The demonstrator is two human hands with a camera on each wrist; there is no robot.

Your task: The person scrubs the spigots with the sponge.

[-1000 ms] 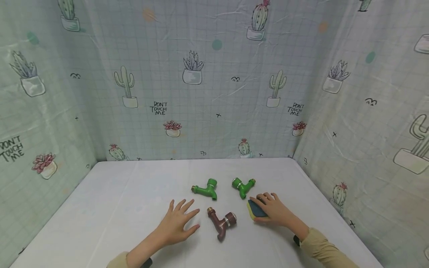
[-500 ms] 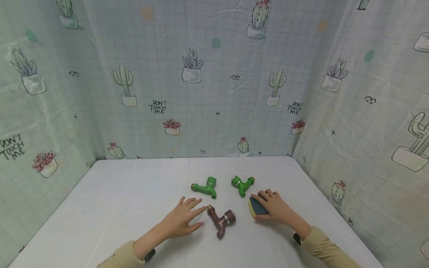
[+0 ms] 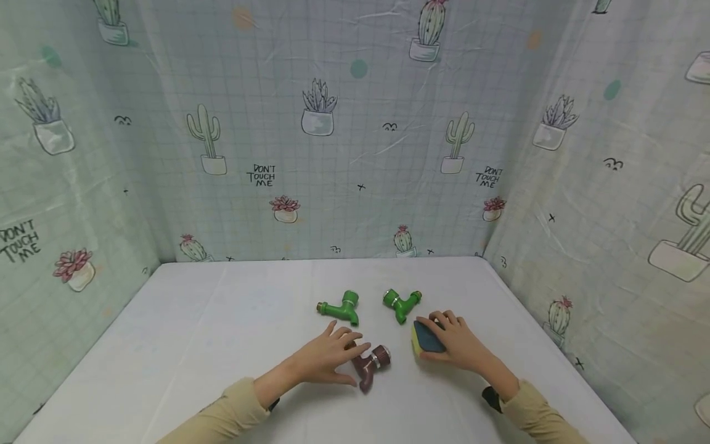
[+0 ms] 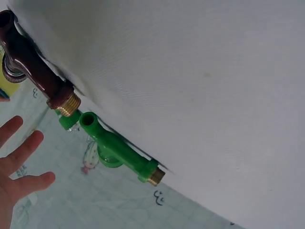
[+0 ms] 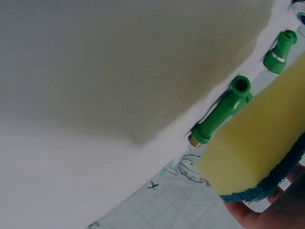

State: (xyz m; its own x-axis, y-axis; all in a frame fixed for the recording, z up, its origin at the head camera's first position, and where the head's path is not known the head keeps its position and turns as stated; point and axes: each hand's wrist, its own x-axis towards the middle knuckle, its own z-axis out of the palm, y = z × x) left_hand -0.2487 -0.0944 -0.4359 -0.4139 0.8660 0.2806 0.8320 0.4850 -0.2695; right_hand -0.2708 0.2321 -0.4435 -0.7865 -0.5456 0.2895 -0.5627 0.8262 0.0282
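The left hand (image 3: 327, 357) holds nothing: its fingers are spread wide, thumb well apart, and they lie over the threaded end of the brown tap (image 3: 366, 369), which rests on the tabletop (image 3: 233, 333) just to that hand's right. From the head view alone contact could not be told, but the left wrist view shows a gap between the fingers in sight and the tap. The spread looks wide enough to go round the pipe, and the tap's handle points away from the left hand, so the pipe is probably the part best placed for it. The right hand (image 3: 459, 345) grips the sponge (image 3: 427, 337), thumb on the near edge and fingers across the far one, with the blue side against the palm and the yellow side facing down. That edge grip seems meant to leave the yellow side bare for use. Whether the sponge touches the tabletop cannot be told. The first green tap (image 3: 341, 309) lies just beyond the left hand's fingertips, and the second green tap (image 3: 402, 304) lies beyond and left of the right hand; set there, both likely leave the space between the hands to the brown tap.
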